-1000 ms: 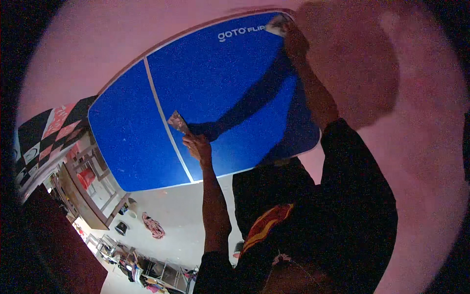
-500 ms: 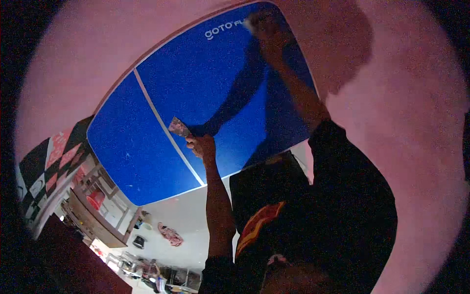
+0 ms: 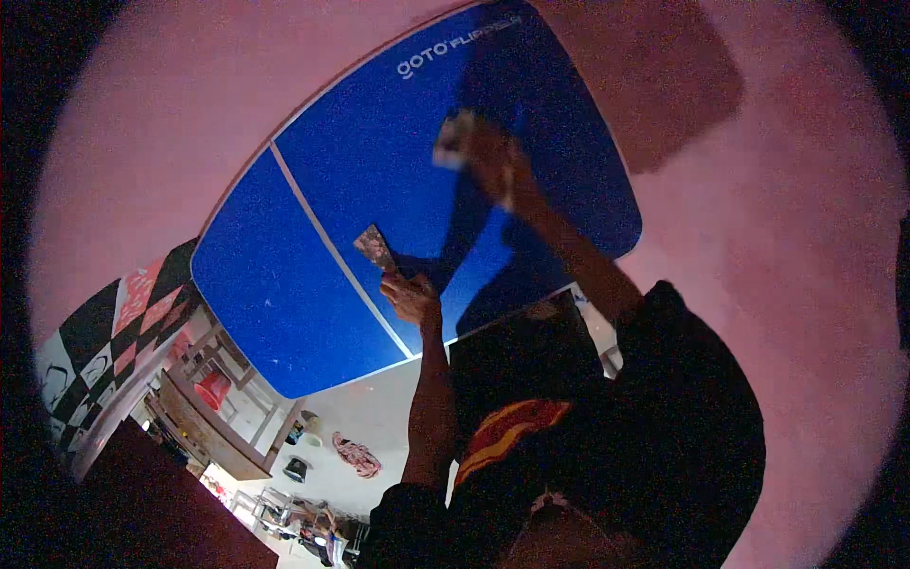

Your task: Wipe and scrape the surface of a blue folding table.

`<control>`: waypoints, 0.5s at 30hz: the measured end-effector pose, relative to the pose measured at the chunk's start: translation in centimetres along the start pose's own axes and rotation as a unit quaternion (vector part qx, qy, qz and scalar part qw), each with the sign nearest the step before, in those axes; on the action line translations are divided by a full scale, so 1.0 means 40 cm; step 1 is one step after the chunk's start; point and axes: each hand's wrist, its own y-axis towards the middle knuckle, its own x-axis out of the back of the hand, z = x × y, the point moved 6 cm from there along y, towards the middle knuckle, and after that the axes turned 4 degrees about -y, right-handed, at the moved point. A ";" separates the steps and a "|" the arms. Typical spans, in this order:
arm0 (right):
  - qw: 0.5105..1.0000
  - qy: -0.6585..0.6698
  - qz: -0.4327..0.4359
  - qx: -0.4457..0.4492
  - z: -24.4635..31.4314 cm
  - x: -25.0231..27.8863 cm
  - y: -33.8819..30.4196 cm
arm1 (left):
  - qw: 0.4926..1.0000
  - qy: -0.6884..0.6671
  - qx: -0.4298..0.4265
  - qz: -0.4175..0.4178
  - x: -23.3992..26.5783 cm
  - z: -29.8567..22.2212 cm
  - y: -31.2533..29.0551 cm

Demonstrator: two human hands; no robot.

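Checked panel: black, white and pink squares on a curved panel, at the far left of the frame.
Red bucket: at lower left, a red bucket behind a wooden bench.
Pink cloth: a crumpled cloth on the pale floor, below the centre-left.
Blue board: a large board fills the upper middle, tilted in view, crossed by a pale stripe, with white lettering near its top edge.
Left hand: your left hand, mid-frame, is closed on the narrow end of a flat, mottled scraper. If your wrist tips, a corner could score the blue face.
Right hand: your right hand, upper middle and blurred, grips a whitish pad; you cannot tell whether the pad touches the board. Grit under it, or hard pressure, could scuff the surface. Your shadow darkens this part, so a missed mark could go unnoticed.
Pink wall: a patchy pink wall fills the right, with a darker shadow at upper right.
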 end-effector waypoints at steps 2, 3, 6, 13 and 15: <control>0.995 -0.078 -0.066 0.003 -0.067 0.044 0.113 | 0.996 -0.035 0.081 -0.022 -0.014 0.010 -0.003; 0.980 -0.159 -0.119 0.030 -0.090 0.055 0.138 | 0.997 -0.025 0.067 -0.031 -0.022 0.001 -0.008; 0.850 -0.477 -0.210 0.073 -0.128 0.015 0.135 | 0.988 0.004 0.013 -0.152 -0.012 -0.031 -0.026; 0.911 -0.410 0.027 0.044 -0.104 -0.174 -0.190 | 0.996 -0.039 0.029 -0.074 -0.016 -0.013 -0.017; 0.893 -0.430 0.031 0.132 -0.093 -0.162 -0.178 | 0.993 -0.031 -0.036 -0.110 0.001 -0.031 -0.007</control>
